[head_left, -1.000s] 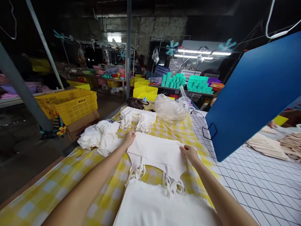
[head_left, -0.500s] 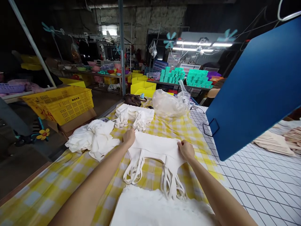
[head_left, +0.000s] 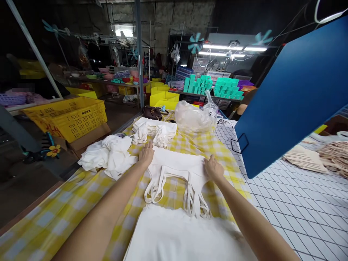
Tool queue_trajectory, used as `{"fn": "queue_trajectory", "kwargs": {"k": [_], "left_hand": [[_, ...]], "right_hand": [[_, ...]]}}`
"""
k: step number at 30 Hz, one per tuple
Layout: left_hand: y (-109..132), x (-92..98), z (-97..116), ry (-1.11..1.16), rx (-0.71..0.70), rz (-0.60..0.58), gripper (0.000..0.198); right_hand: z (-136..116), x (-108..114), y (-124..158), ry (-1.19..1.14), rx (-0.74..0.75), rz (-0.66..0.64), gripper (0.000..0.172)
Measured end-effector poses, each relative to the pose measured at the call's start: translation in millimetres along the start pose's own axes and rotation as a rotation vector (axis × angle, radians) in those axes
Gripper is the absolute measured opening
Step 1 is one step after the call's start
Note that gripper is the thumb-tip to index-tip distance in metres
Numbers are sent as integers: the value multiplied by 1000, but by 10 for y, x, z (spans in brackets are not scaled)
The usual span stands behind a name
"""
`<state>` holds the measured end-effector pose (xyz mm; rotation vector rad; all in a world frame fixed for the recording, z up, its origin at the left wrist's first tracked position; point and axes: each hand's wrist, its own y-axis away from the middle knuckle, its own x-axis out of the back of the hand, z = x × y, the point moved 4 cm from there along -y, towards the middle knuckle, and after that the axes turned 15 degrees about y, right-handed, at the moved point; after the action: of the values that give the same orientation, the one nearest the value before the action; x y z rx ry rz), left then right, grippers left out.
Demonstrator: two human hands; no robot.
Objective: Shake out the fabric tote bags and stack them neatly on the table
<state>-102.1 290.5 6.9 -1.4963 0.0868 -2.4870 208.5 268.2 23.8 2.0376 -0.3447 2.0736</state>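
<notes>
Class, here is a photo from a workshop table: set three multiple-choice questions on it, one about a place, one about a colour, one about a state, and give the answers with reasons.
1. Where does the crumpled white cloth lie?
A. left of the left hand
B. on the tiled surface
C. inside the yellow crate

2. What colour is the big tilted board on the right?
A. red
B. blue
C. green

3. How do the two hands meet the folded white bag?
A. both lifted clear of it
B. one holds it in the air
C. both pressed flat on it

Answers: 1 A, the crumpled white cloth sits on the checked tablecloth left of the left hand. 2 B, the board is blue. 3 C, the left hand and right hand rest on the folded white bag, which lies flat.
</notes>
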Motion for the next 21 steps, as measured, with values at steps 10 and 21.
{"fn": "queue_trajectory", "kwargs": {"k": [10,21], "left_hand": [[1343,597,336,389,-441,-130,28],[3372,824,446,299,-376,-377,26]], "right_hand": [[515,581,1250,-282,323,-173,27],[812,430,3067,-232,425,-258,31]]}}
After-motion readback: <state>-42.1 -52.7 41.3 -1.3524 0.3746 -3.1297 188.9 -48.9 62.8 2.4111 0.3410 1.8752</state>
